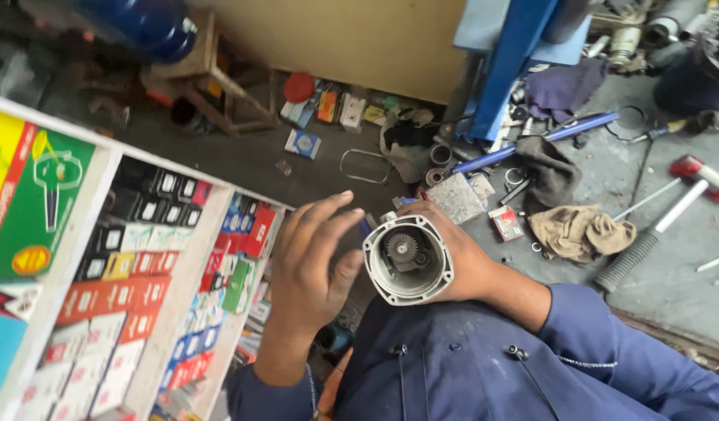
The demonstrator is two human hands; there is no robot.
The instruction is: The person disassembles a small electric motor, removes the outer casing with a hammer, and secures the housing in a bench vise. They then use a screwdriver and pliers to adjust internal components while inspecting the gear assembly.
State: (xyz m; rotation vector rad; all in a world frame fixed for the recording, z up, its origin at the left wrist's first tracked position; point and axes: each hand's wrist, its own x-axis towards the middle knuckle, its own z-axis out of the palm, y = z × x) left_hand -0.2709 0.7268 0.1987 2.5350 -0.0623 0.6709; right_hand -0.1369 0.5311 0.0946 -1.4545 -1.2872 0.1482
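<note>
The gear housing [408, 259], a round grey metal casing with a toothed wheel showing inside its open mouth, sits in our right hand [461, 261], raised in front of our chest and above the cluttered floor. We wrap that hand around the back of the casing, fingers closed on its body, so the open end tilts up toward our eyes; held this way, it seems to us, the toothed wheel and the inner wall are easy to look into. Our left hand [309, 269] hovers just beside the casing's rim, fingers spread and loosely curved, holding nothing and not quite touching the metal, as far as we can tell.

To our left stands a white shelf [184, 292] packed with small boxes [141, 292] in red, blue, black and white, set on edge in rows so their fronts face outward. On the grey floor [671, 257] beyond our hands lie a tan rag [582, 231], a dark rag [550, 173], a hammer with a red head and ribbed grip [660, 226], a blue bar [543, 140] and a small red box [506, 222]. A wooden stool [211, 86] stands farther off, near a red lid [299, 86] and some scattered packets [328, 109]. A blue metal stand [508, 54] rises at the upper right.
</note>
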